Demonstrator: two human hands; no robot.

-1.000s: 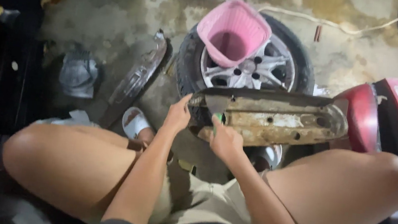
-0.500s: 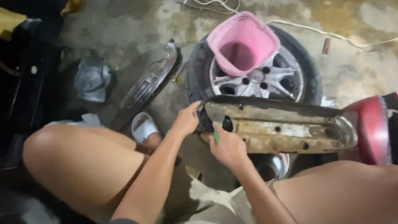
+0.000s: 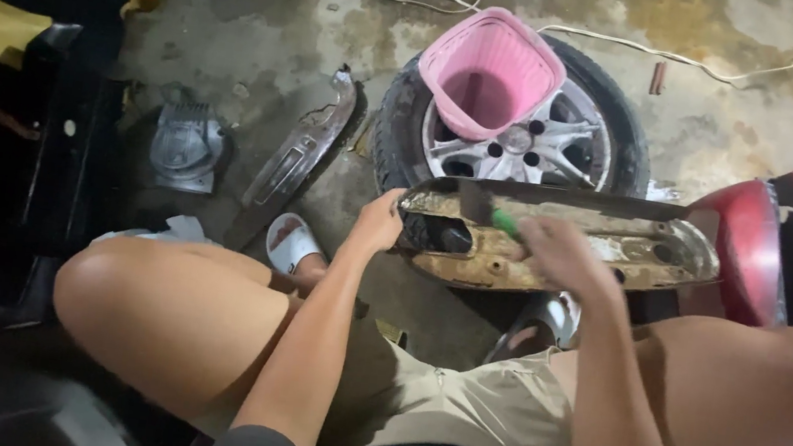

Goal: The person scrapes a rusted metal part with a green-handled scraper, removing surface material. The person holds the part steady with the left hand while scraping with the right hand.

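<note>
- Left hand [image 3: 381, 223] gripped the left end of a long rusty metal panel [image 3: 615, 250], fingers wrapped over its edge.
- Right hand [image 3: 559, 253] was closed around a green-handled tool [image 3: 505, 223]; the hand was motion-blurred, so the tool's exact kind was hard to tell, possibly a brush or scraper with a dark head.
- Tool head sat on the panel's inner face, near its left end, just beside the left hand.
- Panel lay roughly level across the front of the person, above the knees, its right end close to a red bodywork piece [image 3: 746, 251].
- Panel inside looked pitted, brown and pale with rust and grime.
- Behind the panel a car wheel [image 3: 567, 148] with a silver alloy rim lay flat on the concrete floor [image 3: 240, 22].
- A pink plastic basket [image 3: 491, 68] stood tilted on top of the wheel.
- A curved chrome-edged trim piece [image 3: 299, 156] lay on the floor left of the wheel.
- A small grey plastic part [image 3: 187, 142] lay further left, well apart from the hands.
- A white sandal [image 3: 293, 244] showed just under the left forearm.
- A white cable [image 3: 639, 51] ran over the floor behind the wheel.
- Person sat low with bare knees spread, in beige shorts [image 3: 454, 412].
</note>
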